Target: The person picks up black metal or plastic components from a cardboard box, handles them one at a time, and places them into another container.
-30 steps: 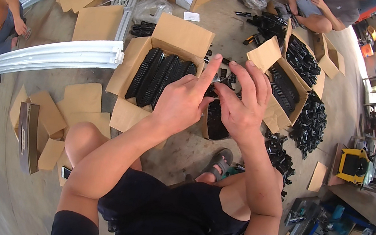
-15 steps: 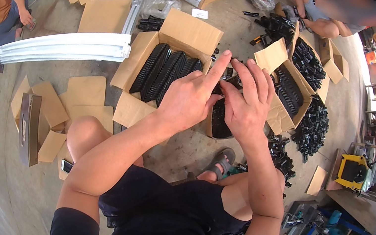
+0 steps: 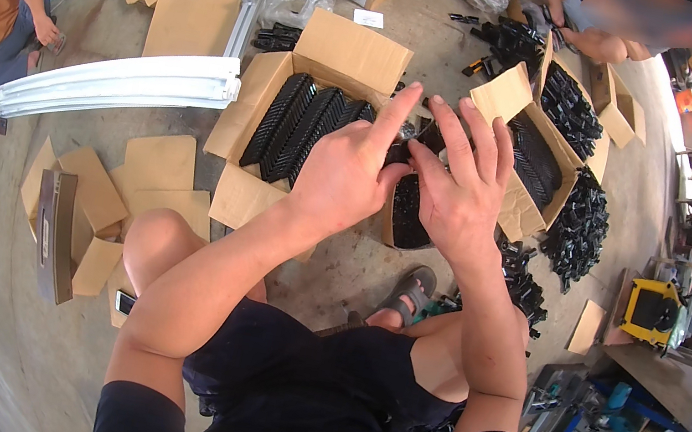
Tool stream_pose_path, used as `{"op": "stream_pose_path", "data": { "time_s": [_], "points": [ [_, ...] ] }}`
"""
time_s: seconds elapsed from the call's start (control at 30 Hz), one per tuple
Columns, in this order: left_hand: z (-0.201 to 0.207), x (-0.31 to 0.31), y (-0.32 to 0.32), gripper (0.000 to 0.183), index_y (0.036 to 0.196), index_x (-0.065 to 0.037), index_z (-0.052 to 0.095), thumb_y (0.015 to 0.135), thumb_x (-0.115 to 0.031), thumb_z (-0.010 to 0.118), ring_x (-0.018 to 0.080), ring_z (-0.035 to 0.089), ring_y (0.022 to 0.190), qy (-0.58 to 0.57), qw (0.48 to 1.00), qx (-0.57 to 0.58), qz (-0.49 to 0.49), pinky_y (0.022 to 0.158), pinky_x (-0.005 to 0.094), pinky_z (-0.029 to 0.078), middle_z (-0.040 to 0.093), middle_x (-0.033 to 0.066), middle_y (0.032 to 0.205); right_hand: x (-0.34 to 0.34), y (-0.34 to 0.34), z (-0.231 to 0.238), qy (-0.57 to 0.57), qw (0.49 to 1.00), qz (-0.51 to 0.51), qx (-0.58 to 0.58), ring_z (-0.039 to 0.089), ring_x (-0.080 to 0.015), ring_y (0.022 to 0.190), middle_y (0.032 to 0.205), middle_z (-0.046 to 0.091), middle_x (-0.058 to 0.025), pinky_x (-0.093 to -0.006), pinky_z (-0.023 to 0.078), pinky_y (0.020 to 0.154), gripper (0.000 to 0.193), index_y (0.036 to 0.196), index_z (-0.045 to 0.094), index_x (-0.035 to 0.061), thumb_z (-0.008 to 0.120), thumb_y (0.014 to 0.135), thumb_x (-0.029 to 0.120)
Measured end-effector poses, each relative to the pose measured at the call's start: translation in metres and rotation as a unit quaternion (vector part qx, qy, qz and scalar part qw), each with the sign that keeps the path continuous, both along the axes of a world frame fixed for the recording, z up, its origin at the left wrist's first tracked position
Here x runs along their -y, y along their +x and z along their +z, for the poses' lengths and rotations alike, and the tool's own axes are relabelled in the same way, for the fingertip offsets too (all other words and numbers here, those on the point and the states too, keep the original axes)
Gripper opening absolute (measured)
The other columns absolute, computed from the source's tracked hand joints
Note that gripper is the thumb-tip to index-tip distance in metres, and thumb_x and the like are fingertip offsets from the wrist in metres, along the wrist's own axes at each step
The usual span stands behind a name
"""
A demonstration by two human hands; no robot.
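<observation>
Between my two hands, over the gap between the boxes, is a small black part (image 3: 399, 150), mostly hidden by my fingers. My left hand (image 3: 337, 173) pinches at it with the thumb, its index finger stretched out forward. On the other side my right hand (image 3: 466, 196) has its thumb at the part and its other fingers raised and bent. An open cardboard box (image 3: 238, 118) left of my hands holds rows of neatly stacked black parts (image 3: 289, 132). Below my fingers, a smaller box (image 3: 403, 247) contains loose black pieces. Another open box (image 3: 517, 217) with stacked black parts stands to the right.
Loose black parts lie in piles (image 3: 576, 229) to the right. White metal profiles (image 3: 109, 89) extend at the left, near one seated person (image 3: 6, 17); another person (image 3: 594, 42) sits far right. A phone (image 3: 124, 304) lies beside my left knee. Cardboard (image 3: 160, 165) covers floor nearby.
Both hands stay in nearly the same place. My right fingers have spread and shifted slightly right, and a shiny bit now shows between the hands.
</observation>
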State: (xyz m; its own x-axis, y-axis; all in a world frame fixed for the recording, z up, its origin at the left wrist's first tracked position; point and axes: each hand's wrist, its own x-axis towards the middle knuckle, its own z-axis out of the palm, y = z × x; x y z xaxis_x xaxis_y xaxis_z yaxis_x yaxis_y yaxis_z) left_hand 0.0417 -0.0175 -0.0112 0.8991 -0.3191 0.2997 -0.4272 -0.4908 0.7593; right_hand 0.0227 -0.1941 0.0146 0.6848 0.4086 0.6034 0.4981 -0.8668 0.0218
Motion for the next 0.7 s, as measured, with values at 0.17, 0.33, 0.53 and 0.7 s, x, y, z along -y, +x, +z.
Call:
{"op": "stream_pose_path", "data": {
  "time_s": [0.17, 0.33, 0.53, 0.7],
  "points": [
    [0.003, 0.000, 0.004, 0.057, 0.135, -0.006, 0.058, 0.083, -0.008, 0.081, 0.0207, 0.073, 0.095, -0.120, 0.985, -0.119, 0.021, 0.080, 0.0317, 0.057, 0.075, 0.0143, 0.105, 0.019, 0.002, 0.013, 0.108, 0.992, 0.013, 0.070, 0.060, -0.0323, 0.121, 0.129, 0.066, -0.0088, -0.0479, 0.041, 0.106, 0.025, 0.104, 0.073, 0.0106, 0.075, 0.079, 0.010],
    [-0.001, -0.004, 0.011, 0.026, 0.114, 0.004, 0.071, 0.088, -0.001, 0.077, 0.0120, 0.071, 0.087, -0.301, 0.936, -0.181, 0.034, 0.079, 0.0251, 0.056, 0.076, 0.0104, 0.104, 0.055, 0.029, -0.019, 0.223, 0.970, -0.085, -0.047, 0.066, -0.0307, 0.105, 0.108, 0.072, -0.0106, -0.0423, 0.050, 0.092, 0.011, 0.095, 0.074, 0.0061, 0.071, 0.085, 0.010],
    [-0.001, -0.013, 0.018, 0.025, 0.119, 0.004, 0.067, 0.094, 0.000, 0.070, 0.0207, 0.073, 0.085, -0.437, 0.866, -0.239, 0.053, 0.076, 0.0302, 0.059, 0.074, 0.0149, 0.103, 0.134, 0.032, -0.205, 0.002, 0.826, -0.253, -0.503, 0.071, -0.0359, 0.094, 0.100, 0.074, -0.0157, -0.0462, 0.058, 0.081, 0.017, 0.094, 0.078, 0.0113, 0.070, 0.089, 0.026],
    [0.003, -0.022, 0.026, 0.027, 0.122, 0.002, 0.064, 0.096, -0.003, 0.068, 0.0235, 0.072, 0.087, -0.492, 0.829, -0.251, 0.086, 0.078, 0.0329, 0.059, 0.073, 0.0171, 0.105, 0.092, 0.013, -0.277, 0.120, 0.875, -0.254, -0.395, 0.069, -0.0338, 0.100, 0.100, 0.074, -0.0130, -0.0451, 0.056, 0.084, 0.018, 0.091, 0.078, 0.0096, 0.069, 0.088, 0.025]
  ]
}}
